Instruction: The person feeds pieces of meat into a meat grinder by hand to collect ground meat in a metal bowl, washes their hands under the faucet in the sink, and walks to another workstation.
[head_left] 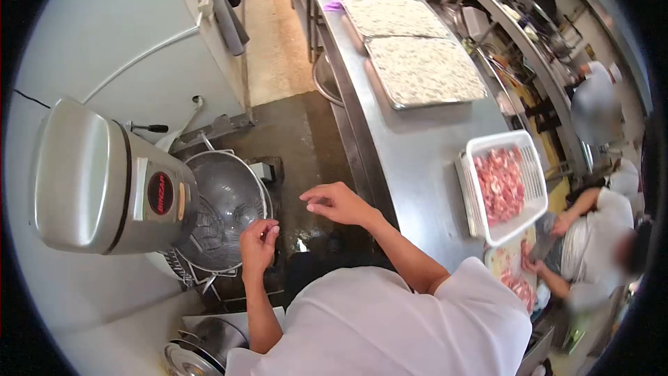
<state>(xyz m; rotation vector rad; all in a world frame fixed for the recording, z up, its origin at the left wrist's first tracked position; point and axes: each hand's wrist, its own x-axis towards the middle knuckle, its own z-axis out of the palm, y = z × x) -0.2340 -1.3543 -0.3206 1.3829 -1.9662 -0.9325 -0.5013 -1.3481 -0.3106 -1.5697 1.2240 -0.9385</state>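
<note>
My left hand (pixel 259 245) is beside the near rim of a large metal mixing bowl (pixel 226 191). Its fingers are curled in toward the thumb, and I cannot make out whether anything is between them. To the right of the bowl, my right hand (pixel 337 203) is raised over the floor with its fingers stretched out, holding nothing. The bowl sits under a grey stand mixer (pixel 83 177) with a round red badge. Inside the bowl, a wire-like mixing tool (pixel 209 226) shows partly.
A long steel table (pixel 410 146) runs along my right, with two trays of a pale chopped food (pixel 424 69) and a white basket of raw meat (pixel 497 184). Across it a co-worker (pixel 598 230) cuts meat on a board (pixel 511 261). Metal lids (pixel 198 348) lie at lower left.
</note>
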